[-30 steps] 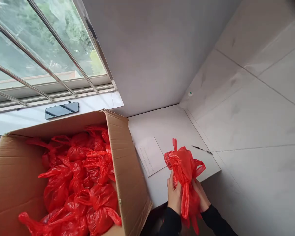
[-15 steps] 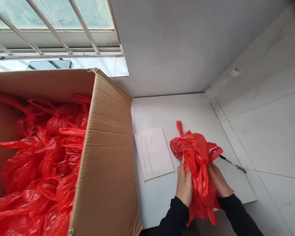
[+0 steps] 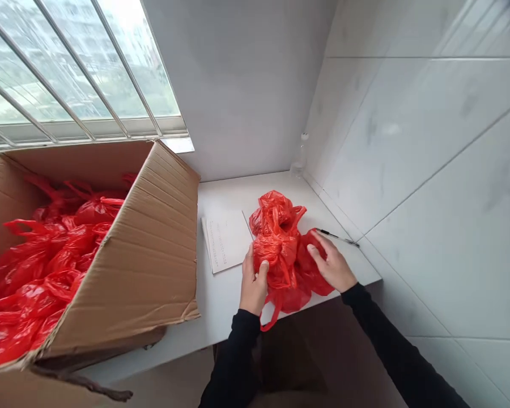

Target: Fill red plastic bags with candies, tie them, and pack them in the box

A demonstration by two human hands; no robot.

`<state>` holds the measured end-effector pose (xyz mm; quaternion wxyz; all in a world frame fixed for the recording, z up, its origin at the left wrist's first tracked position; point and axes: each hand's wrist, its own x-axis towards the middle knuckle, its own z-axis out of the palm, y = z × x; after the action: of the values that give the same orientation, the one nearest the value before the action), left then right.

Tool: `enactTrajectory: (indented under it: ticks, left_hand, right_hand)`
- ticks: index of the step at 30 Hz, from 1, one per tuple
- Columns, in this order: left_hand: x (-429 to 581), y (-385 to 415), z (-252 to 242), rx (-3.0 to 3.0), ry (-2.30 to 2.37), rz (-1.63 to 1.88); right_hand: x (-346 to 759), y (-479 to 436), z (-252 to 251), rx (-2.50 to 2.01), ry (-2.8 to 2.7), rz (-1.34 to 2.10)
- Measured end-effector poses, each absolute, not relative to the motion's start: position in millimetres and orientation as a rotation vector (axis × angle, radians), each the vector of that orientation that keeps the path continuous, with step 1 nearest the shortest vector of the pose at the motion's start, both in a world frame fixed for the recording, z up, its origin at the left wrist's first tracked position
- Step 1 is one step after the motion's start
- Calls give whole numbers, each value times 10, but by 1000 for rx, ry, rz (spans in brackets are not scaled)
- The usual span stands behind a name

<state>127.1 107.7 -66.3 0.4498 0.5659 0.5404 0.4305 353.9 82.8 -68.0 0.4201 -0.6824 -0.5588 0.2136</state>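
Several knotted red plastic bags (image 3: 276, 255) lie bunched together at the front of the white table, one with a loop handle hanging over its edge. At their left side is my left hand (image 3: 254, 286), thumb and fingers apart, cupped against the nearest bag. My right hand (image 3: 332, 265) rests on the right side of the bunch with its fingers spread and thumb apart. What the bags contain is hidden. Left of the bunch, a sheaf of printed paper (image 3: 227, 241) lies flat, and a black pen (image 3: 338, 236) lies to the right.
A large open cardboard box (image 3: 140, 243) full of red plastic bags stands on the left. A clear bottle (image 3: 298, 161) is in the back corner of the white table (image 3: 225, 195). Tiled wall (image 3: 425, 170) bounds the right side; a barred window is at upper left.
The bunched red bags have come down and spread out on the table. My hands have loosened from around them to their sides. The camera view has tilted up and turned right.
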Motion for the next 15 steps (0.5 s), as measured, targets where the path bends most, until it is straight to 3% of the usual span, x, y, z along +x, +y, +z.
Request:
enactTrajectory:
  ticks: [9, 15]
  left_hand:
    - [1296, 985, -679, 1845, 1699, 808]
    - [1298, 712, -597, 1995, 1748, 887]
  right_hand:
    - [3561, 482, -857, -1728, -1461, 307]
    - [3609, 303, -913, -1788, -1445, 223]
